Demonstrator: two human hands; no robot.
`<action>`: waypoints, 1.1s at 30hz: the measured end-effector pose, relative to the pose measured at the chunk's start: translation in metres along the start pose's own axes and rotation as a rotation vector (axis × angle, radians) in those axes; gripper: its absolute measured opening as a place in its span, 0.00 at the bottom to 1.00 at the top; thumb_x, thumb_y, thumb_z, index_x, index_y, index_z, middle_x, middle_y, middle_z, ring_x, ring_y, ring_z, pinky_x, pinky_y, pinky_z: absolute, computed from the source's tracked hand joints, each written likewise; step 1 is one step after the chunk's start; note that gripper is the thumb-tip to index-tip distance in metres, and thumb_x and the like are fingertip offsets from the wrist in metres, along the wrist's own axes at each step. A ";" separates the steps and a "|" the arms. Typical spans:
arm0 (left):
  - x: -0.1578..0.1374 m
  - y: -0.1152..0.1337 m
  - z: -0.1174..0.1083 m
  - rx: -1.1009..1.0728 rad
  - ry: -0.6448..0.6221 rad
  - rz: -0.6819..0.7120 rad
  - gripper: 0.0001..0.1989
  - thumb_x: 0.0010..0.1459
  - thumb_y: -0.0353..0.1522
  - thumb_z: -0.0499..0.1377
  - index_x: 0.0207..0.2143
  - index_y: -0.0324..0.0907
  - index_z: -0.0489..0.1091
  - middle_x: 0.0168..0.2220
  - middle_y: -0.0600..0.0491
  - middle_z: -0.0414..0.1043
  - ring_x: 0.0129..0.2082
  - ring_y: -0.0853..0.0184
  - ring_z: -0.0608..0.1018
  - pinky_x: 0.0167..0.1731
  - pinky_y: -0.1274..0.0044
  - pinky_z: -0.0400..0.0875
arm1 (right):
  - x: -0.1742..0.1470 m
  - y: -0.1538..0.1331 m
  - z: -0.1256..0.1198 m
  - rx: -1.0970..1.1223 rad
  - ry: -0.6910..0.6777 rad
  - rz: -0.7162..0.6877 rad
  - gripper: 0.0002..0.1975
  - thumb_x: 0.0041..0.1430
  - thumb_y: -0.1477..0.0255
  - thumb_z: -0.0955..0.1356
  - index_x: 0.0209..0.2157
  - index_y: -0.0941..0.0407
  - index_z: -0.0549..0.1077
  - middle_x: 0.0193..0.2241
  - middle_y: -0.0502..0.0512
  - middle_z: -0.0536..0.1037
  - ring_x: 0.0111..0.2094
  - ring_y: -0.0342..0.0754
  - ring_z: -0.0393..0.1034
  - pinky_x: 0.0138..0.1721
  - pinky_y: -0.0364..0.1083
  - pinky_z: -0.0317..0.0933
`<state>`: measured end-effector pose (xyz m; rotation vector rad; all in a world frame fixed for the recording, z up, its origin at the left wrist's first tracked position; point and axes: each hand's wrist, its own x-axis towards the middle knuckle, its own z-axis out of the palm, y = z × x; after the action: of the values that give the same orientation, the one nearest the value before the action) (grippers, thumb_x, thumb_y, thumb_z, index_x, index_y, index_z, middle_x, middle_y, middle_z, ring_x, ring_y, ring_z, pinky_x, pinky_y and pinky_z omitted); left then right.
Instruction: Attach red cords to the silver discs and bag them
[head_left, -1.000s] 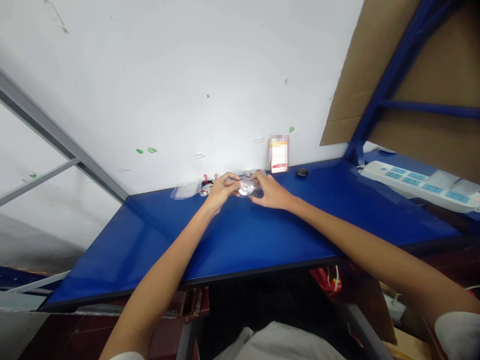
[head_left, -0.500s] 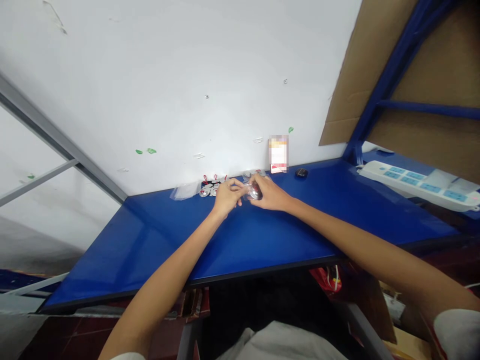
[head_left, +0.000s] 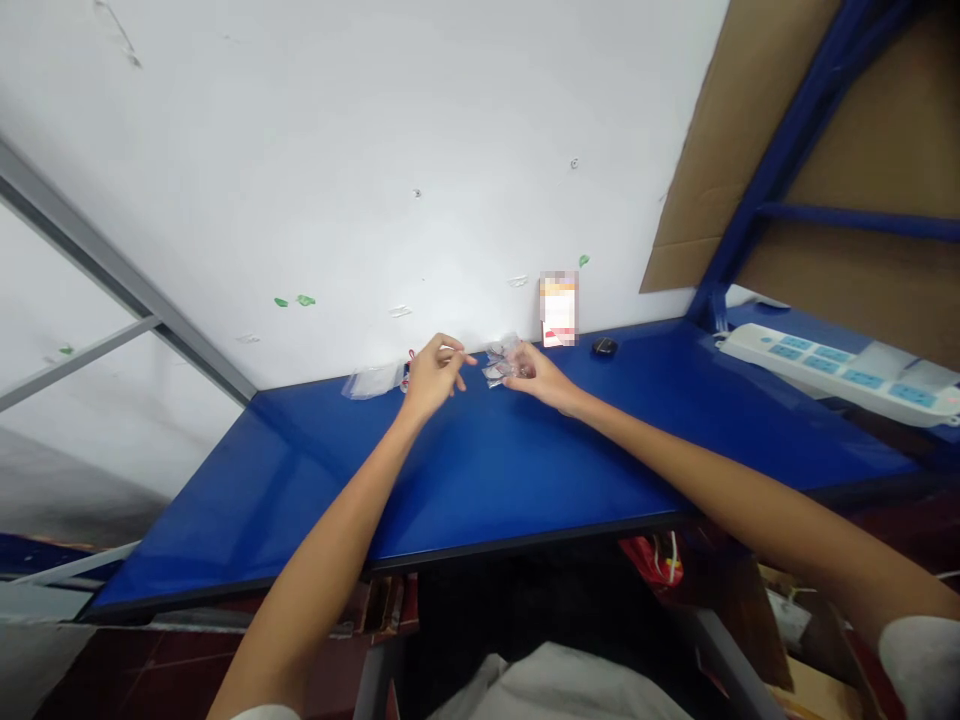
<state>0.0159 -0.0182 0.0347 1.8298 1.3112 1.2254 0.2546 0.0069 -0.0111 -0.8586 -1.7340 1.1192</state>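
My right hand [head_left: 546, 380] is curled around a clear plastic packet [head_left: 523, 366] with something shiny in it. It is right at a small heap of similar clear packets [head_left: 496, 372] near the wall, and where the held one ends among them is hard to see. Off to the left, my left hand [head_left: 433, 375] is raised with its fingers loosely bent and apart, holding nothing visible. Behind it, mostly hidden, are small metal pieces with red cord loops [head_left: 409, 358]. Flat empty-looking clear plastic bags [head_left: 373, 381] lie left of that hand.
The blue tabletop [head_left: 480, 490] meets a white wall [head_left: 480, 120]. A blurred upright card or box [head_left: 559, 312] leans at the wall, with a small black object [head_left: 604, 347] to its right. A white power strip [head_left: 836, 368] lies at the far right by the blue frame [head_left: 765, 160].
My left hand has let go of the packet and moved left, over the metal pieces. My right hand has brought the packet to the heap of clear packets.
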 end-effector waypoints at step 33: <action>0.003 -0.013 -0.003 -0.218 -0.321 0.021 0.21 0.57 0.47 0.72 0.36 0.39 0.73 0.34 0.50 0.79 0.30 0.67 0.82 0.33 0.76 0.78 | -0.012 -0.008 0.000 -0.526 -0.156 -0.215 0.25 0.55 0.67 0.74 0.50 0.51 0.62 0.37 0.50 0.73 0.32 0.51 0.70 0.36 0.49 0.61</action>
<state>0.0084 -0.0114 0.0264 1.7955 0.9462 0.9903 0.2586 -0.0065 -0.0075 -0.8795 -2.2417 0.6039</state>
